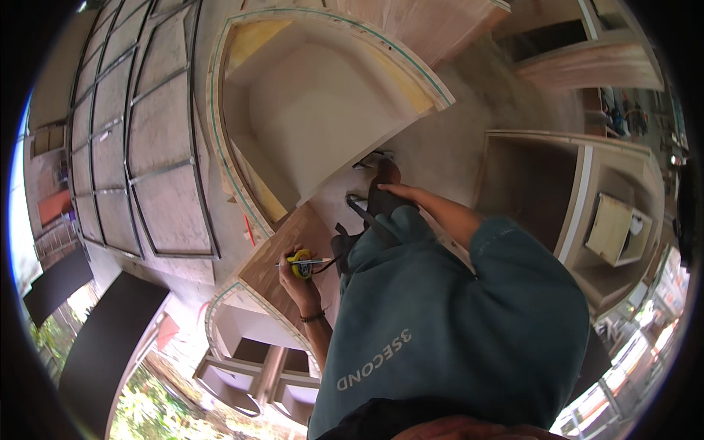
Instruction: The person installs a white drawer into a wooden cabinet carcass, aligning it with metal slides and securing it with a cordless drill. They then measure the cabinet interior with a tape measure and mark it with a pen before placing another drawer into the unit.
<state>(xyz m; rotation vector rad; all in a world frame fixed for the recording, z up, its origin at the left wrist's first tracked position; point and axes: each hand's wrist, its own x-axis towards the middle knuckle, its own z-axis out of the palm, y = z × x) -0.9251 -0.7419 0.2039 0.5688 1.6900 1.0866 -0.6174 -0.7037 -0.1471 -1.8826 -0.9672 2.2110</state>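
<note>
My left hand (297,282) is closed around a yellow and black tape measure (301,264). A slim, light-coloured pen or pencil (317,261) sticks out across the top of the same hand. A dark bracelet circles that wrist. My right hand (398,191) lies against the dark cloth over my leg (392,203), its fingers stretched out and partly hard to make out; I see nothing held in it. Just ahead stands a large curved wooden cabinet shell (315,110) with a pale inner panel. Its rim carries a green line.
Beside my left arm is a wooden panel (275,257), with another curved cabinet piece (235,297) near it. Large framed panels (165,132) lean at the left. At the right stands an open cabinet (532,172) with a small drawer-like box (609,229). My shoes are on the concrete floor (440,139).
</note>
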